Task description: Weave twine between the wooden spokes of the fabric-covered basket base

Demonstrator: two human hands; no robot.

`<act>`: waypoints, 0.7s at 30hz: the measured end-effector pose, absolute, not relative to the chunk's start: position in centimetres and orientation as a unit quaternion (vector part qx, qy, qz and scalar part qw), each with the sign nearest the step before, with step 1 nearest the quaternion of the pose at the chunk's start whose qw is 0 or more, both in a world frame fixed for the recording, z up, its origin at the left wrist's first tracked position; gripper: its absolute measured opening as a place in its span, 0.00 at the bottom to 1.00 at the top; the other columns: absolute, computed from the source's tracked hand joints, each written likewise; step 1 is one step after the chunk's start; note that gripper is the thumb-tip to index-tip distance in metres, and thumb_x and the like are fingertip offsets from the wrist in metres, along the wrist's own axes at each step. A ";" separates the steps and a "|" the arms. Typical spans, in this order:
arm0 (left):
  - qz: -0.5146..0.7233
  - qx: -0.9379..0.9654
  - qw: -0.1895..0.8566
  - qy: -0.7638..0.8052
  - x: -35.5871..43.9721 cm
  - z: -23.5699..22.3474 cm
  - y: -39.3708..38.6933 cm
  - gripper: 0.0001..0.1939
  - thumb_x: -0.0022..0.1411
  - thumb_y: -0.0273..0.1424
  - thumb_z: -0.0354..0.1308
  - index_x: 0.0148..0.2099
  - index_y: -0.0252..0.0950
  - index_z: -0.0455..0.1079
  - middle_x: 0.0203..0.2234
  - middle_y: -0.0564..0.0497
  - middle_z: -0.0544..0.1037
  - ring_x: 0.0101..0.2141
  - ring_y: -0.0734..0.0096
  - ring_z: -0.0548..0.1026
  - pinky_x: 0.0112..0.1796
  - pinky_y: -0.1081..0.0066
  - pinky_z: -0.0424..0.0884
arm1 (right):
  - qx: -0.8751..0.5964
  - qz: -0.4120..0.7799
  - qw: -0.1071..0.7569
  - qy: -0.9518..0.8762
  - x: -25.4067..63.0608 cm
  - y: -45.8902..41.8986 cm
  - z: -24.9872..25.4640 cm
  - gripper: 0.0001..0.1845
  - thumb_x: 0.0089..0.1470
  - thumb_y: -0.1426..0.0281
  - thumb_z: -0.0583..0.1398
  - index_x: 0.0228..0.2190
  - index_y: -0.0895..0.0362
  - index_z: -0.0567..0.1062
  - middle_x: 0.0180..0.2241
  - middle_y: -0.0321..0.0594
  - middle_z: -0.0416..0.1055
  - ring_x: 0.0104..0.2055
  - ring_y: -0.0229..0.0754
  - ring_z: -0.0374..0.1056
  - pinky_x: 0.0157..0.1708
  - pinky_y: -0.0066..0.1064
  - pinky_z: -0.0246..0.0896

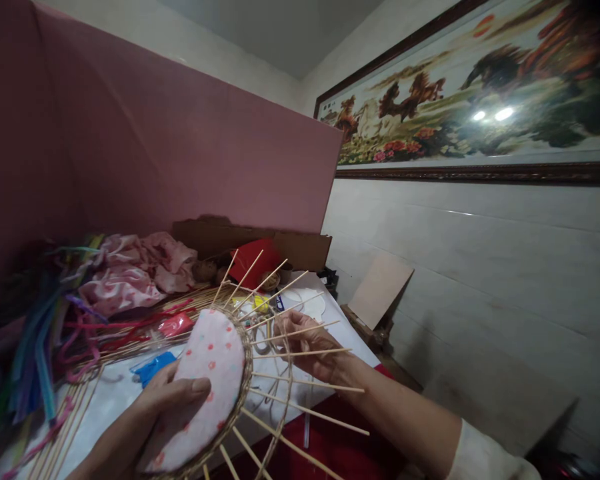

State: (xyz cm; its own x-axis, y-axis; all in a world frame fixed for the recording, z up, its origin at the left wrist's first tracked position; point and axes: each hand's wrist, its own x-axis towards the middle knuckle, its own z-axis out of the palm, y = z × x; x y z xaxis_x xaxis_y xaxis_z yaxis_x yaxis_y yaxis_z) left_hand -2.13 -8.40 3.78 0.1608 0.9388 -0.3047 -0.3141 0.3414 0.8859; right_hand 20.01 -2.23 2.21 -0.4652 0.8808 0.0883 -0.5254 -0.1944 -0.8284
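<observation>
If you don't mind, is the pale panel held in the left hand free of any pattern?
No, the pale panel in the left hand bears scattered red markings.

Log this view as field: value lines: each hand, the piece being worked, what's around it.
left hand: holds the floral panel, thumb on its face
right hand: behind several sticks, fingers curled; grip on the cord unclear
piece: sticks fan out from the panel's curved braided edge
cord: loops across the sticks
nearby: blue packet, red packet, pink fabric
wall: framed horse picture
</observation>
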 end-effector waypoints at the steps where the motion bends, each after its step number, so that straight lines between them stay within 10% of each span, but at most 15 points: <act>1: 0.459 0.341 0.678 0.462 -2.1 3.9 -8.5 0.19 0.36 0.31 0.67 0.36 0.33 0.71 0.15 0.50 0.78 0.14 0.66 0.73 0.18 0.69 0.72 | -0.210 0.744 0.473 -0.424 20.1 -2.2 2.1 0.12 0.45 0.71 0.66 0.23 0.58 0.66 0.22 0.30 0.59 0.21 0.29 0.54 0.20 0.24 0.45; 21: 0.480 0.350 0.664 0.454 -2.2 3.2 -8.6 0.17 0.37 0.34 0.67 0.31 0.39 0.67 0.15 0.54 0.77 0.15 0.70 0.72 0.14 0.76 0.66 | -0.227 0.745 0.450 -0.437 20.4 -2.5 2.1 0.15 0.39 0.75 0.67 0.21 0.57 0.64 0.20 0.29 0.58 0.19 0.29 0.52 0.18 0.24 0.40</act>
